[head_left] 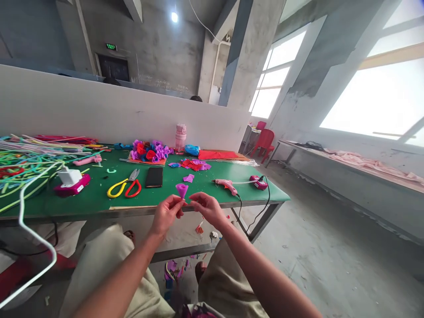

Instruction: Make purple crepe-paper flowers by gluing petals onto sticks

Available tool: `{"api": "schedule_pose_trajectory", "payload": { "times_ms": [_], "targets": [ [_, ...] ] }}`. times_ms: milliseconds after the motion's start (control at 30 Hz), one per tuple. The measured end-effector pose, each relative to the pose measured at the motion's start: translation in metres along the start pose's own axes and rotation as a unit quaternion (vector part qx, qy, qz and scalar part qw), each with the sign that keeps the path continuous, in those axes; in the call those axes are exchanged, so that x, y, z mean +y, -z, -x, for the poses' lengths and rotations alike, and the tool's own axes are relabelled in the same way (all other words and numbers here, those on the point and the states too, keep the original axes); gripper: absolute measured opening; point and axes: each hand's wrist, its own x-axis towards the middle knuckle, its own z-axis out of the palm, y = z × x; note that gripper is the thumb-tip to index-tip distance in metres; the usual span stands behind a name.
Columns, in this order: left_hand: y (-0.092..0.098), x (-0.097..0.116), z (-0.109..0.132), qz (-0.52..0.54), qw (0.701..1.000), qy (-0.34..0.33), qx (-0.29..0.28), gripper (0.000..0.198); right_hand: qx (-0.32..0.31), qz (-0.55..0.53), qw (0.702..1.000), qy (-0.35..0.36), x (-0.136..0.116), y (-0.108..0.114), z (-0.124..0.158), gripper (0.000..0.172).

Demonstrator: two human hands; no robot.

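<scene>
My left hand point(168, 213) pinches the base of a small purple paper cone petal point(182, 190), held upright in front of the green table's near edge point(99, 196). My right hand point(207, 207) is closed in a pinch right beside it, fingertips meeting the petal's lower tip. Loose purple and red paper pieces point(194, 165) lie on the table behind, with one purple scrap point(188, 178) closer. A pink glue gun point(225, 185) rests to the right of my hands.
Scissors with yellow and red handles point(124, 187) and a black phone point(154, 176) lie left of centre. Finished paper flowers point(149, 151), a pink bottle point(180, 136), coloured straws point(26, 159) and a white charger point(70, 177) also sit there. Red chairs point(264, 140) stand beyond.
</scene>
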Motion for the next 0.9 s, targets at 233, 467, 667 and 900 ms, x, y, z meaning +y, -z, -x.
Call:
{"api": "schedule_pose_trajectory", "payload": {
  "times_ms": [233, 467, 667, 900],
  "targets": [
    [0.012, -0.011, -0.010, -0.019, 0.999, -0.044, 0.012, 0.026, -0.093, -0.127, 0.988, 0.003, 0.010, -0.022, -0.033, 0.038],
    [0.020, -0.017, -0.010, -0.187, 0.971, -0.150, 0.023, 0.017, -0.019, -0.200, 0.979, 0.036, 0.049, -0.043, -0.028, 0.037],
    [0.020, -0.014, -0.006, -0.240, 0.953, -0.180, 0.032, 0.016, 0.032, -0.112, 0.986, 0.123, 0.043, -0.035, -0.024, 0.038],
    [0.013, -0.021, -0.010, -0.200, 0.971, -0.130, 0.010, 0.017, 0.035, -0.057, 0.986, 0.154, 0.034, -0.021, -0.027, 0.026]
  ]
}}
